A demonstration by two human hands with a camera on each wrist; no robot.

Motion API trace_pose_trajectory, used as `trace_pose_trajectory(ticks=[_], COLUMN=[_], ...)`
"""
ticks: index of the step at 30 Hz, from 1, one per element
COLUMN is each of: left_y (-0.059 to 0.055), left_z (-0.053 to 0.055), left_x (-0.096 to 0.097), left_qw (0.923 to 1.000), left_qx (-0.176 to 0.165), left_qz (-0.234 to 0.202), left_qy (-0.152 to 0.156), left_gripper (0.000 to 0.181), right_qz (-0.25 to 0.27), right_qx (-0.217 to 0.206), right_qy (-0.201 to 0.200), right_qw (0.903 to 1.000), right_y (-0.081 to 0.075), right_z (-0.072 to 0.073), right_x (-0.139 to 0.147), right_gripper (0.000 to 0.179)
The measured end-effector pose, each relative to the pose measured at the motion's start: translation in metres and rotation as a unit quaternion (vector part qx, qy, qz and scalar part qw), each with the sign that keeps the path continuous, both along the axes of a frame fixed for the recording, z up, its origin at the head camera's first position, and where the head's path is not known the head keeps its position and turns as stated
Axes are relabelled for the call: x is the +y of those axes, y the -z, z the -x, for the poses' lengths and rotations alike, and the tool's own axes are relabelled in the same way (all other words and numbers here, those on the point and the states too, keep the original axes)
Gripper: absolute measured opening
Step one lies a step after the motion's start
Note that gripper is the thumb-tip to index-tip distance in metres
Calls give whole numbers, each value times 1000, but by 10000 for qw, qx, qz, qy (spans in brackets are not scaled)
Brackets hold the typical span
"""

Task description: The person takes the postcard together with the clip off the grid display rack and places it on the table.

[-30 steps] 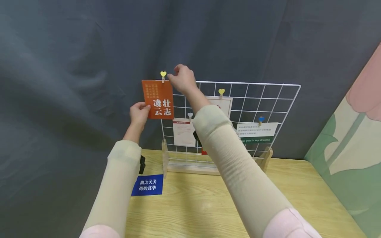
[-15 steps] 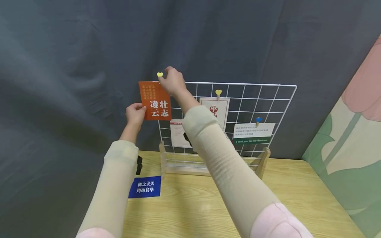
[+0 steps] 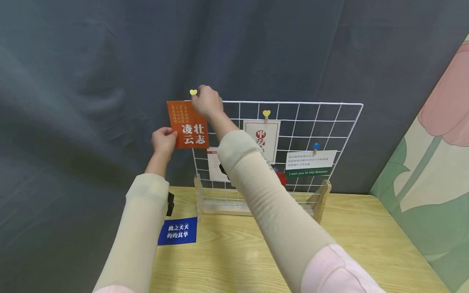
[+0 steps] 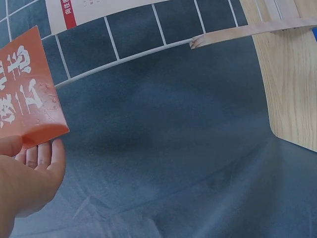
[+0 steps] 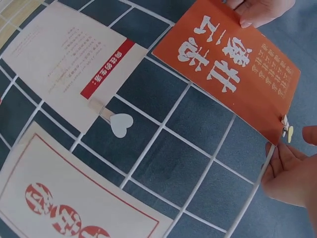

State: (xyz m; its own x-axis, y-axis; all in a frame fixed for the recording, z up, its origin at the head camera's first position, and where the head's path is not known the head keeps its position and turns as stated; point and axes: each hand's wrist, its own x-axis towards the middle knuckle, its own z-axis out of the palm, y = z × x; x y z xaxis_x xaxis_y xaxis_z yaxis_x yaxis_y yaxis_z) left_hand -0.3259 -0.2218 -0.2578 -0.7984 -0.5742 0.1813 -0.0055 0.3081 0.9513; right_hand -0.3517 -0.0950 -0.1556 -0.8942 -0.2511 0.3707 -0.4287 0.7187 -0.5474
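An orange card [image 3: 185, 114] with white characters hangs over the upper left corner of the white wire grid [image 3: 311, 103]. My left hand [image 3: 163, 140] pinches its lower left edge, the thumb in front and fingers behind; the card bends slightly there in the left wrist view. A clothespin with a yellow heart [image 3: 193, 92] sits on the card's top edge. Beside it is my right hand [image 3: 208, 102]. In the right wrist view, the right fingers [image 5: 282, 161] reach behind the card's corner at the grid bar, and the thumb stands apart from the small clip [image 5: 287, 130].
Clipped to the grid are a white card with red print [image 3: 261, 138], a white-and-green card [image 3: 311, 162] and a pale text card [image 3: 216, 165]. A blue card [image 3: 178, 231] lies on the wooden table [image 3: 220, 252]. A dark curtain [image 3: 91, 81] hangs behind.
My right hand has moved left from beside the clothespin to the card's top right corner, overlapping the clip's lower part. The left hand keeps its pinch. The whole view has shifted slightly.
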Motion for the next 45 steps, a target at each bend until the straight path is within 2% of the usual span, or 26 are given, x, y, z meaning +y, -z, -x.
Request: trace_pose_trajectory(ticks=[5,17,22,31,38,45], left_y=[1,0,-1,-1,0,1], left_z=[-3,-7,-7,-8,-10,-11], left_x=[-5,-8,-7,-3,-3,-1], left_qw=[10000,9999,10000,10000,9999,9999], left_qx=[0,-88,-71,17,68,99], left_qz=[13,-5,10,-67,-31,-110], left_qy=[-57,-62,-59,-47,-100,-19], left_gripper=[22,23,24,23,22,23], right_qz=[194,962,869,551,860,924], right_qx=[119,-240,-307,-226,-212,-32], right_qy=[-137,-189,-116,344,465,679], right_qw=[9996,9949,9957,9976,9950,9934], right_y=[4,1,-1,-2,1,3], right_z=[0,-2,-5,-7,-8,-7], right_x=[-4,-9,-9,-10,-13,-15], right_gripper=[37,36,37,37,34,31])
